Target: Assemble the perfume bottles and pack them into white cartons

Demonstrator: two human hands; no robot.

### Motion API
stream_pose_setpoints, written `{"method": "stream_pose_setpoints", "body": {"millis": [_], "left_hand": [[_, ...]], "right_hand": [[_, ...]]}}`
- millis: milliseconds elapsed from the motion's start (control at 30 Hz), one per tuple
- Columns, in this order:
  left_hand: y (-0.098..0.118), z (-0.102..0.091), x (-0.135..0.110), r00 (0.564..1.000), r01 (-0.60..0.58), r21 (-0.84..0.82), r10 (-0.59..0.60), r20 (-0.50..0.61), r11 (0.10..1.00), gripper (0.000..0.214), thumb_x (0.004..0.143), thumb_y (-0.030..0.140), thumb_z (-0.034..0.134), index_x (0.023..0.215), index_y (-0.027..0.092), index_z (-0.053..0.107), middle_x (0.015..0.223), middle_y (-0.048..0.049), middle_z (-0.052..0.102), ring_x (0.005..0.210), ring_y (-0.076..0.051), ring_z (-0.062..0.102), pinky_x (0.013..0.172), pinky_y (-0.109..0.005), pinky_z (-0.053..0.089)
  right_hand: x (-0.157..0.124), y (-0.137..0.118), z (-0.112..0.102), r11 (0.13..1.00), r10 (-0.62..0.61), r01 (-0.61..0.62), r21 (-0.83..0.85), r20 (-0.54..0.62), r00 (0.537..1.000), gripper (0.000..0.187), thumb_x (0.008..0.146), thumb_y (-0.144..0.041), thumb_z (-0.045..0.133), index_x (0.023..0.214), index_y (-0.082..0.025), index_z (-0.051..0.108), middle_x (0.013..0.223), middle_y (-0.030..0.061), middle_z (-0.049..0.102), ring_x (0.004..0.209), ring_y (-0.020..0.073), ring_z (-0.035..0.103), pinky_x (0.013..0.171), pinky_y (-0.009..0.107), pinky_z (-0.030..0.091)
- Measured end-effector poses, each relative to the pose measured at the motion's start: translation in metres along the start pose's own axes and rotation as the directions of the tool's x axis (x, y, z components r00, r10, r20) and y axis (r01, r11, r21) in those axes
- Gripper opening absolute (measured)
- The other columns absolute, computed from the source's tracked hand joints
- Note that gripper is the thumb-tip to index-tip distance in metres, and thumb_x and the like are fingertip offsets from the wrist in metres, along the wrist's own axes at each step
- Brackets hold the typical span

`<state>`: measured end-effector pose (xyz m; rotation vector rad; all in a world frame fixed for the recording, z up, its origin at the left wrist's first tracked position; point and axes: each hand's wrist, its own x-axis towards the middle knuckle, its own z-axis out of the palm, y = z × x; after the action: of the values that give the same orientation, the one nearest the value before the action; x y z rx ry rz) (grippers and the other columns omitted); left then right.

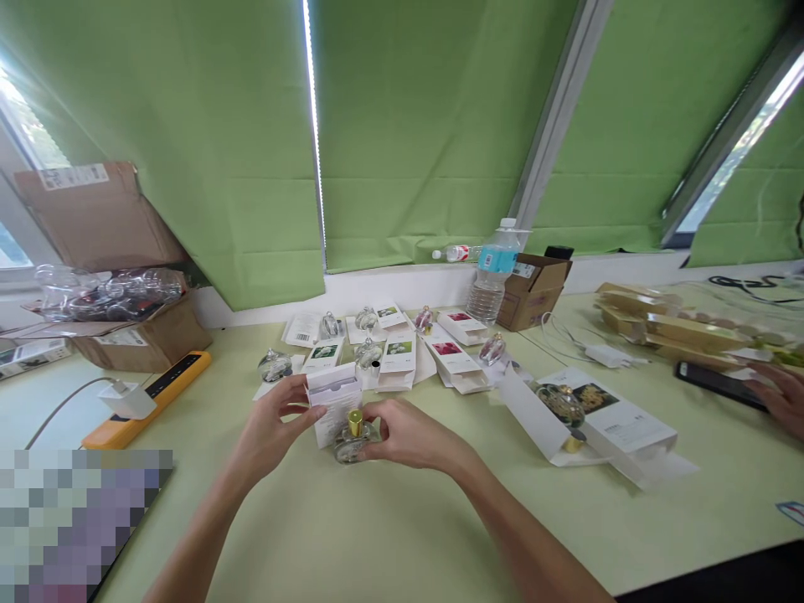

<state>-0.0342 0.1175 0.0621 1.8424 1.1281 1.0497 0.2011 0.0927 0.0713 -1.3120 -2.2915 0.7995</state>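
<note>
My left hand (280, 419) is closed on a white cardboard box (332, 394), held upright on the table with its top flap open. In my right hand (402, 434) is a glass perfume bottle (349, 448) with a gold cap, gripped just in front of the box. Behind them several similar glass bottles (275, 365) lie among opened white boxes (397, 360) with plant pictures. To the right, a larger bottle with a gold cap (574, 441) rests on an opened white box (628, 427).
At left stand a brown carton (144, 335) of clear plastic packaging and an orange power strip (147, 402). A water bottle (493, 280) and a small carton (533, 293) stand by the wall. Another person's hand (782, 398) is near a black phone (719, 383) at far right.
</note>
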Motion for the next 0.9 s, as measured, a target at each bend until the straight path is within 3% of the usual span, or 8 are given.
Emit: {"method": "stream_pose_setpoints", "body": {"millis": [133,367,567,767,900], "left_hand": [[-0.001,0.002,0.0,1.0,-0.016,0.048,0.017,-0.013,0.999,0.035,0.081,0.04,0.063,0.111,0.024,0.055,0.106,-0.0037,0.067,0.094,-0.02,0.065,0.084,-0.038,0.055],[-0.002,0.011,-0.002,0.96,-0.114,0.15,0.147,-0.236,0.982,0.048,0.078,0.036,0.067,0.115,0.027,0.04,0.111,-0.0039,0.059,0.093,-0.018,0.064,0.081,-0.036,0.057],[-0.004,0.015,-0.004,0.964,-0.139,0.295,0.197,-0.178,0.945,0.036,0.085,0.036,0.058,0.118,0.027,0.045,0.113,-0.0058,0.058,0.094,-0.02,0.063,0.076,-0.037,0.058],[-0.006,0.015,-0.004,0.95,-0.204,0.308,0.264,-0.167,0.929,0.023,0.088,0.033,0.054,0.11,0.027,0.05,0.123,-0.0042,0.054,0.095,-0.017,0.06,0.077,-0.033,0.058],[-0.008,0.015,-0.004,0.949,-0.223,0.315,0.279,-0.146,0.923,0.02,0.09,0.031,0.051,0.11,0.028,0.053,0.123,-0.0028,0.053,0.099,-0.016,0.056,0.079,-0.032,0.057]], "right_hand": [[0.003,-0.001,0.01,0.999,-0.021,0.02,-0.025,-0.03,0.999,0.022,0.075,-0.036,0.068,0.088,-0.019,0.065,0.076,-0.0014,0.063,0.063,0.0114,0.049,0.052,0.02,0.029],[0.004,0.003,0.013,0.996,-0.027,0.023,-0.086,-0.052,0.998,0.019,0.075,-0.036,0.068,0.079,-0.019,0.062,0.068,-0.0032,0.059,0.057,0.0099,0.045,0.049,0.02,0.026],[0.003,0.001,0.012,0.996,-0.036,0.027,-0.089,-0.102,0.994,0.018,0.076,-0.035,0.067,0.078,-0.018,0.062,0.066,-0.0031,0.057,0.058,0.01,0.046,0.05,0.021,0.027],[-0.001,-0.005,0.006,1.0,-0.003,0.0,-0.023,-0.129,0.992,0.022,0.076,-0.04,0.067,0.083,-0.019,0.063,0.063,-0.0036,0.056,0.055,0.0099,0.048,0.049,0.02,0.029],[-0.001,-0.01,0.002,1.0,0.013,-0.009,0.023,-0.175,0.985,0.024,0.073,-0.04,0.07,0.076,-0.018,0.061,0.059,-0.005,0.052,0.052,0.0086,0.045,0.046,0.02,0.028]]}}
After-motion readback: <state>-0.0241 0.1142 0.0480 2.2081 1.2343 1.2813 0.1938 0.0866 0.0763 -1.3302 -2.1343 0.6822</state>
